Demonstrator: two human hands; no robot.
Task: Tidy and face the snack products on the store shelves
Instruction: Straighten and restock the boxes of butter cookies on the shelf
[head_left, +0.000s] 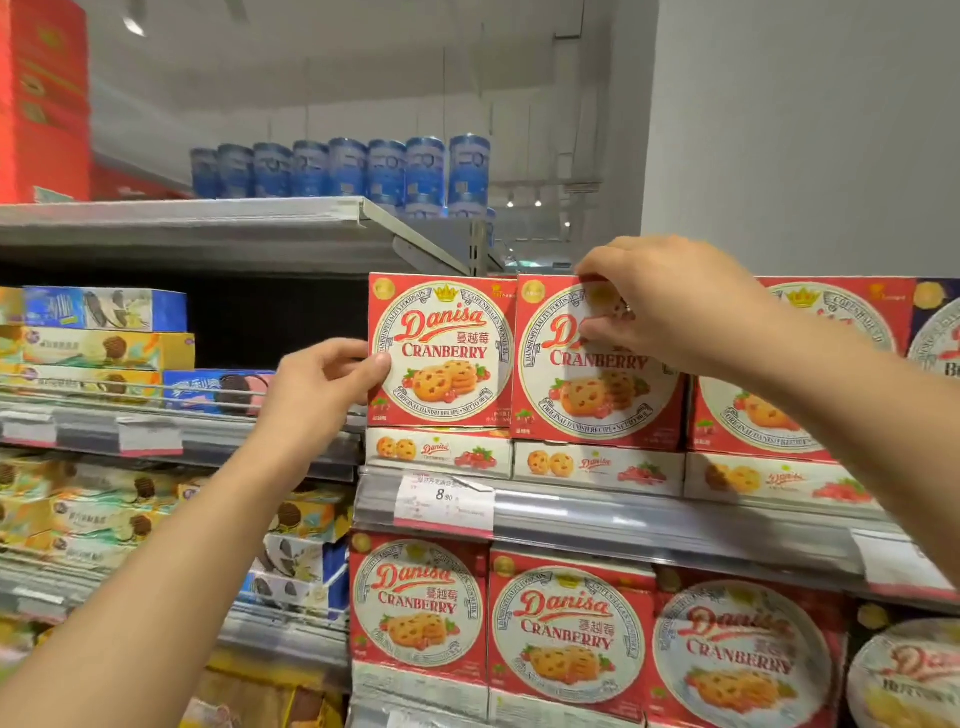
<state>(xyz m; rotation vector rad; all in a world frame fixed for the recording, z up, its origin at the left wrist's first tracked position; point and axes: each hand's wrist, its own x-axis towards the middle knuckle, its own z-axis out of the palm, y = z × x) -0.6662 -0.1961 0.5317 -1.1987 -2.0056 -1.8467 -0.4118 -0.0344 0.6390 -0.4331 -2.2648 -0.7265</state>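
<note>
Head view, pretty much the only angle here. Two red Danisa cranberry cookie boxes stand upright side by side on the upper shelf (675, 512), each sitting on a flat-lying box of the same brand. The left hand (324, 387) comes in from 7 o'clock and grips the left box (441, 351) at its left edge, thumb on the front face, fingers curled round behind. The right hand (660, 299) reaches in from 4 o'clock and pinches the top edge of the right box (592, 384), fingers curled over the upper part of its front. That box tilts a bit and touches the left one. A price tag (444, 501) reading 8.90 hangs on the shelf rail right below the left box. More cranberry boxes (566, 623) fill the shelf at 6 o'clock. Blue tins (348, 169) line up at 12 o'clock, and yellow and blue cookie packs (104, 338) are stacked at 9 o'clock.
</note>
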